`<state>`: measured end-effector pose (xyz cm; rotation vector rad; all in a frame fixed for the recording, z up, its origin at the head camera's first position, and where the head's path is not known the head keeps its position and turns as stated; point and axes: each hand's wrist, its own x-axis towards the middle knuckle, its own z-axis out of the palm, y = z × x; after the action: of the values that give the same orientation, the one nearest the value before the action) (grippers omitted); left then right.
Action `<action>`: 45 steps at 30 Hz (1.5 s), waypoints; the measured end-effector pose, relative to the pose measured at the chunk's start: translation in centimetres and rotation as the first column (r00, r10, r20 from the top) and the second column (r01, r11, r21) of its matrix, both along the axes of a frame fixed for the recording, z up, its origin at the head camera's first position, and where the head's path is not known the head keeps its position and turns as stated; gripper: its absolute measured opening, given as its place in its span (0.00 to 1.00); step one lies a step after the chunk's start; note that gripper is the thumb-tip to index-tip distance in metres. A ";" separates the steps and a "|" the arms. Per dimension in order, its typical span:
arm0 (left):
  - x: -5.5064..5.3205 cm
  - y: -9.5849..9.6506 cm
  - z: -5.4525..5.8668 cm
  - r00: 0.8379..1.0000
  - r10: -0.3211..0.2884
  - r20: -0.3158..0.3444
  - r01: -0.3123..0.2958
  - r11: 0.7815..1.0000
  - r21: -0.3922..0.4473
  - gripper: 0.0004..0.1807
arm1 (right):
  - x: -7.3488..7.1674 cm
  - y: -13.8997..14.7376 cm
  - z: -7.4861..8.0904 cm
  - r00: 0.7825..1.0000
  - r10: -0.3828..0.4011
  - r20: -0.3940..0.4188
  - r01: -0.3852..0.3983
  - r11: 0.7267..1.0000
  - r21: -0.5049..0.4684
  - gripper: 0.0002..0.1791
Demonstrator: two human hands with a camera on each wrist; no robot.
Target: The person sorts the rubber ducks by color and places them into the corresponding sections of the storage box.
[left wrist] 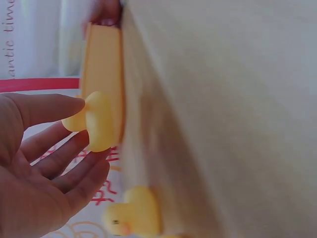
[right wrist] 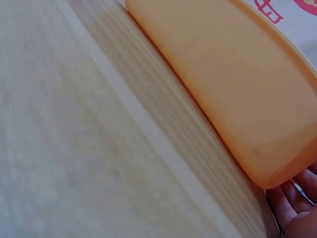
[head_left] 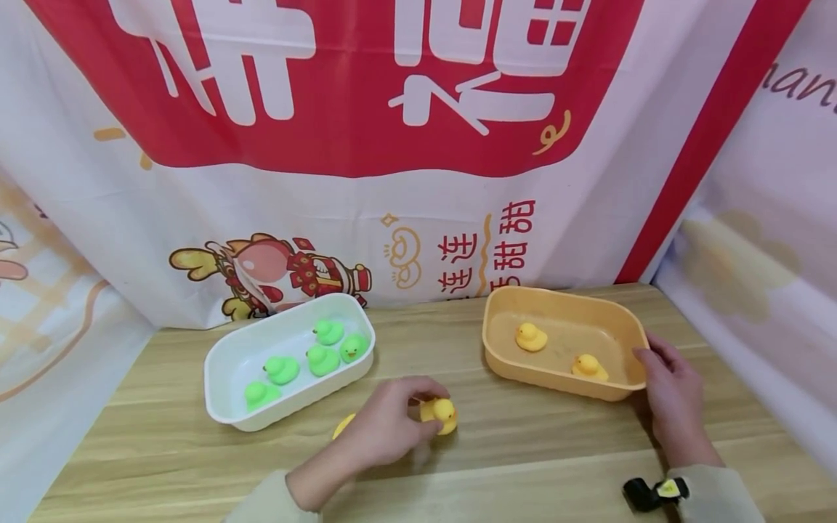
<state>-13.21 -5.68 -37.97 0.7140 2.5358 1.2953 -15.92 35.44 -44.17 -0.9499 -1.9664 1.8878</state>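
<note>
My left hand (head_left: 392, 421) pinches a yellow rubber duck (head_left: 439, 415) between thumb and fingertips, over the table between the two bins. In the left wrist view the same duck (left wrist: 100, 121) sits between thumb and fingers. Another yellow duck (head_left: 343, 425) is mostly hidden behind my left wrist; it shows better in the left wrist view (left wrist: 141, 213). At the right, my right hand (head_left: 673, 396) holds the end of an orange plastic bin (head_left: 549, 376), thumb at the rim, fingers against the outer wall. Two yellow ducks, one left (head_left: 531, 338) and one right (head_left: 590, 367), lie inside.
A white bin (head_left: 288, 409) at the left holds several green ducks (head_left: 322, 360). Both bins stand on a wood-grain table (head_left: 523, 450). Printed cloth (head_left: 418, 196) hangs along the table's back, with more cloth on both sides.
</note>
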 end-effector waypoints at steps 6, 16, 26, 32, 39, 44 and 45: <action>-0.9 0.2 2.6 0.998 0.053 -0.038 -0.052 0.998 0.039 0.15 | -0.1 -0.1 0.0 1.000 -0.001 0.016 0.001 1.000 -0.018 0.29; -2.4 0.2 8.4 0.983 0.151 -0.100 -0.141 0.985 0.103 0.15 | -0.2 0.1 0.1 0.999 0.027 0.023 -0.026 0.999 -0.025 0.30; -2.8 0.4 11.8 0.981 0.185 -0.054 -0.173 0.970 0.170 0.17 | 0.0 0.3 0.0 1.000 0.020 -0.015 -0.021 0.998 -0.063 0.30; -3.0 0.9 12.2 0.981 0.194 -0.033 -0.186 0.968 0.168 0.16 | 0.0 0.2 -0.1 1.000 0.016 -0.004 -0.017 0.999 -0.048 0.30; -3.4 1.4 11.7 0.980 0.196 -0.022 -0.190 0.968 0.163 0.16 | -0.1 0.2 0.1 1.000 0.018 -0.014 -0.019 0.998 -0.057 0.29; -4.0 2.3 10.6 0.983 0.180 -0.026 -0.173 0.972 0.162 0.16 | 0.0 0.2 0.1 1.000 0.018 -0.016 -0.019 0.998 -0.059 0.29; -4.2 2.6 10.4 0.985 0.174 -0.020 -0.168 0.972 0.163 0.16 | -0.1 0.2 0.1 1.000 0.016 -0.018 -0.017 0.998 -0.060 0.29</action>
<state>-17.42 -3.07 -27.60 0.5615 2.5905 1.5720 -15.99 35.61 -44.08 -0.9331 -1.9234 1.9671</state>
